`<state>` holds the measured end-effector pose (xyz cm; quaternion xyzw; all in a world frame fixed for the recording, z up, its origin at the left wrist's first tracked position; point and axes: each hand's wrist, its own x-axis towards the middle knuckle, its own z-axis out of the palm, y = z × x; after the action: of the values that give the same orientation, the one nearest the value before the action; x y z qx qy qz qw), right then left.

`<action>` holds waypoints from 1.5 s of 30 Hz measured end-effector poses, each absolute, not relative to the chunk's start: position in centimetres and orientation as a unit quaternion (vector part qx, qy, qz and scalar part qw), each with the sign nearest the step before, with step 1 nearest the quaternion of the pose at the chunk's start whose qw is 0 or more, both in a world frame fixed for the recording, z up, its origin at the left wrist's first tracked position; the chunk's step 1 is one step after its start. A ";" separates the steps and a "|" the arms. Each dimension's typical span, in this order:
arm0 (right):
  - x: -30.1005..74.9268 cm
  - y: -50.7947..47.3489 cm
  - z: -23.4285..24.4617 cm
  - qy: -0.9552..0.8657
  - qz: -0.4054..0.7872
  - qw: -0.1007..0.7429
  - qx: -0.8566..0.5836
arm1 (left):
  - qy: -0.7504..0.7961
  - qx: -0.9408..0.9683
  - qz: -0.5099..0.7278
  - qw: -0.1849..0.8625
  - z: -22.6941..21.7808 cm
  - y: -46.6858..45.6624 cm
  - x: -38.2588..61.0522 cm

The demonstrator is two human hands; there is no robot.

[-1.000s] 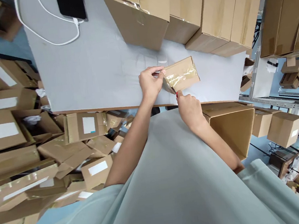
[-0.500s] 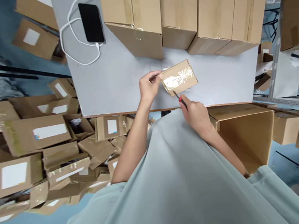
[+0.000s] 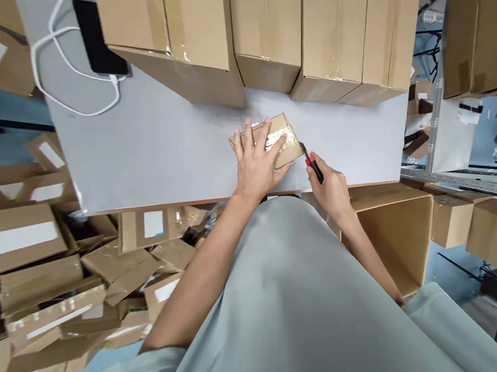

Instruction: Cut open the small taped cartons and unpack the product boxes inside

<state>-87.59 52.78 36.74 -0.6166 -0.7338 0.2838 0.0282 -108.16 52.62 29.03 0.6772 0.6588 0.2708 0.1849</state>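
Note:
A small cardboard box (image 3: pixel 291 147) with shiny clear tape lies near the front edge of the table. My left hand (image 3: pixel 257 165) rests on it from above, fingers spread over its top and left part, which they partly hide. In my right hand (image 3: pixel 330 188) is a red and black utility knife (image 3: pixel 314 166), gripped by its handle. Its blade points up and left, at the box's right end; whether it cuts into the cardboard I cannot tell.
Large taped cartons (image 3: pixel 267 19) stand in a row along the back of the grey table (image 3: pixel 144 157). A black phone (image 3: pixel 101 40) on a white cable lies at the left. Discarded boxes (image 3: pixel 42 286) pile up at the lower left, and an open carton (image 3: pixel 396 233) sits below the table's right end.
My left hand has gone from pinching the box's left edge to lying spread on top. The knife has moved from the box's lower left edge to its right end. The view has shifted right.

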 end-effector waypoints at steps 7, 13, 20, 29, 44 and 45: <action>-90.3 54.7 36.7 -0.756 0.231 -0.021 -0.612 | 0.660 0.662 0.297 0.193 27.9 52.4 -108.2; -92.6 55.8 37.5 -0.742 0.187 -0.099 -0.636 | 0.647 0.654 0.336 0.201 27.5 52.4 -108.0; -95.7 54.9 39.1 -0.706 0.133 -0.183 -0.671 | 0.638 0.644 0.360 0.222 27.4 52.5 -107.7; -97.6 55.0 40.6 -0.688 0.120 -0.206 -0.686 | 0.622 0.603 0.403 0.297 28.2 52.5 -107.1; -93.2 49.2 41.2 -0.664 0.132 -0.195 -0.710 | 0.610 0.643 0.370 0.279 29.1 52.0 -108.6; -92.8 49.1 41.1 -0.669 0.137 -0.167 -0.712 | 0.613 0.646 0.365 0.272 29.1 51.8 -108.8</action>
<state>-92.79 49.11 41.12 -0.7116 -0.6686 0.1369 -0.1669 -108.76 51.85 29.12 0.6460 0.6126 0.3653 0.2720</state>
